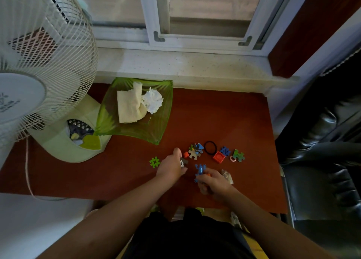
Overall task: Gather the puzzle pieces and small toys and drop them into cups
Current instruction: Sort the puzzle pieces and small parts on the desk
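My left hand (172, 166) curls over a dark puzzle piece (183, 162) on the red tabletop (127, 172). My right hand (213, 182) grips a blue toy frog (200, 170). More puzzle pieces (195, 151), a black hair tie (210, 147), an orange block (219, 157) and a green hash-shaped piece (155, 162) lie nearby. No cup identifiable.

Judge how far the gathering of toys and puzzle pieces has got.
Done: nothing visibly; no cup is in view. In hand: the right hand holds a blue frog toy, and the left hand grips a small piece. Left: the green hash-shaped piece, the red block and scattered puzzle pieces.
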Tool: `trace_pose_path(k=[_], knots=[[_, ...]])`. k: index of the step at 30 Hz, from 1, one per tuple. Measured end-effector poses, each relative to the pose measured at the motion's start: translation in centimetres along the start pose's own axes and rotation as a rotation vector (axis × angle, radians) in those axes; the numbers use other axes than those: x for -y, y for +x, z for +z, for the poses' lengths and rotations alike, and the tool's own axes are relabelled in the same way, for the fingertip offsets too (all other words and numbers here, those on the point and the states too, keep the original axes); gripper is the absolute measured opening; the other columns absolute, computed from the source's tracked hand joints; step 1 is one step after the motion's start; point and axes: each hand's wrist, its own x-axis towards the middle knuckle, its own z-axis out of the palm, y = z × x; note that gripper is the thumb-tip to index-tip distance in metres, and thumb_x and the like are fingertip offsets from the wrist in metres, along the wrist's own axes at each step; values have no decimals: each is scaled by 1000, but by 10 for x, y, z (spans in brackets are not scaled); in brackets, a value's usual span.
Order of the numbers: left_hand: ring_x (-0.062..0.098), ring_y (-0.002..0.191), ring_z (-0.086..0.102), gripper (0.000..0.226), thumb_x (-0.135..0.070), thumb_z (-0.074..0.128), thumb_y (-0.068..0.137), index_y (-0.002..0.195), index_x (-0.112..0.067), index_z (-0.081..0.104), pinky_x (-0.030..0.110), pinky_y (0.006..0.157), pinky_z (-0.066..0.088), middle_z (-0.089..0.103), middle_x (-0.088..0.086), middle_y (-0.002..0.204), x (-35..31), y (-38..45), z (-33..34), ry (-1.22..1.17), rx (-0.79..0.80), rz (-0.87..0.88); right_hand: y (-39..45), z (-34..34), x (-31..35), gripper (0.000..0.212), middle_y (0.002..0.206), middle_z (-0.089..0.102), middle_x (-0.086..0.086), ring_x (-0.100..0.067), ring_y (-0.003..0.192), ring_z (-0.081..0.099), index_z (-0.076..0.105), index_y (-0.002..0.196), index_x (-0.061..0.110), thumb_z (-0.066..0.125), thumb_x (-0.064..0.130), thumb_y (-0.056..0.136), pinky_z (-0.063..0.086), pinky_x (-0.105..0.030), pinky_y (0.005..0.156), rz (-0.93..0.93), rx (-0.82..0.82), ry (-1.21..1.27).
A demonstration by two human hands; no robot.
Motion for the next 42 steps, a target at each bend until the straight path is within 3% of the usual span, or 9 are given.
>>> trace_pose_path(k=[8,11,14,18,21,26,30,35,42], knots=[[20,59,50,35,-26,68,85,93,-17,35,31,53,36,50,-1,69,15,-11,1,-14,2,75,-1,3,6,24,50,40,-2,-13,43,33,46,110,7,44,-10,92,25,-25,44,23,-8,-58],[20,72,51,34,-25,69,83,92,-18,37,31,63,37,47,-1,86,23,-17,3,-47,0,135,-1,4,8,38,52,40,-3,-12,43,34,55,121,13,42,-8,92,26,-24,43,16,16,-70],[19,75,48,35,-25,70,83,90,-19,37,29,67,36,40,-1,97,31,-22,4,-88,-32,183,-1,8,9,19,50,41,-3,-12,41,31,59,100,5,45,0,88,24,-22,41,15,57,-41],[15,62,45,33,-29,68,85,92,-18,38,29,55,33,47,-2,76,38,-25,-1,-139,-17,182,2,11,10,6,51,41,-5,-16,46,26,53,83,5,49,10,83,18,-25,44,21,78,30],[10,52,44,36,-31,70,85,97,-17,38,28,49,33,48,-3,67,47,-31,-3,-263,-18,172,5,15,11,24,53,42,-5,-15,46,28,52,78,7,42,14,99,17,-28,47,61,77,-62],[-1,78,63,36,-38,68,87,118,-29,52,9,60,45,63,-15,94,65,-50,-9,-531,26,43,18,29,14,37,57,51,-8,-18,49,41,53,70,9,49,32,99,28,-27,47,91,-143,-246],[10,66,68,22,-35,64,91,104,-17,65,23,60,52,71,-1,80,80,-62,-17,-754,52,-42,35,39,20,42,62,54,-18,-18,41,35,59,64,7,48,28,100,28,-28,44,98,-280,-380],[14,52,54,30,-40,59,92,85,-11,60,32,55,43,56,-1,63,92,-63,-31,-938,71,-190,45,58,35,14,79,69,-1,-14,56,53,59,100,17,46,24,98,38,-21,47,-69,-286,-799],[18,60,61,29,-36,53,97,95,-8,57,25,44,35,69,13,77,91,-55,-55,-1260,172,-313,62,92,27,42,96,67,-12,-31,83,66,30,140,19,41,25,101,51,-38,65,-165,-419,-1521]])
